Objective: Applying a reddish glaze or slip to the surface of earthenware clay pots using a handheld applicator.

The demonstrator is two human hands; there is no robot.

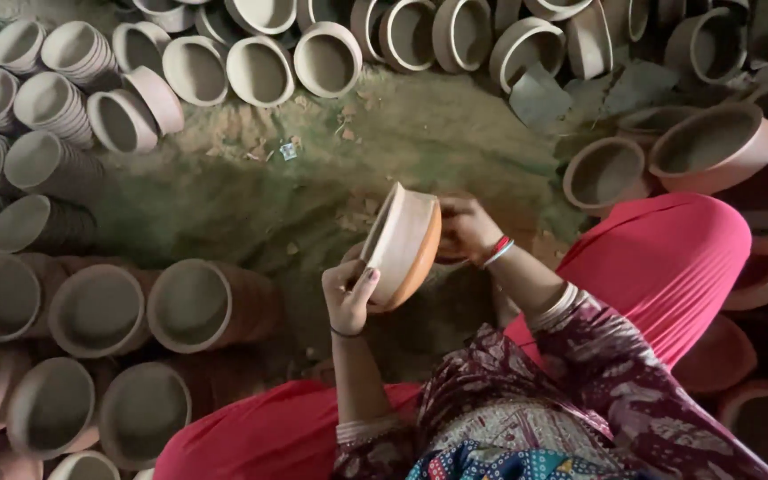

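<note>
Nearest to you is your own lap: a patterned maroon tunic (580, 382) with pale printed motifs over pleated red cloth (668, 258) stretched across your knees. Above it you hold a shallow, round clay bowl (404, 244), matt and smooth, orange-brown on its outer wall and pale at the rim, tipped on edge with its mouth facing left. Your left hand (348, 298) curls around its lower edge, thumb pressed to the rim; your right hand (466, 227) grips the far side from behind, red and white bangles (496, 251) at the wrist. The bowl hangs over a patch of bare, greenish, crumbly earth floor (331, 169). Stacks of like bowls (100, 307), dusty grey inside, lie on their sides to the left, and more ring the top (326, 58) and right (713, 142). A small scrap of pale wrapper (288, 151) lies on the ground.
</note>
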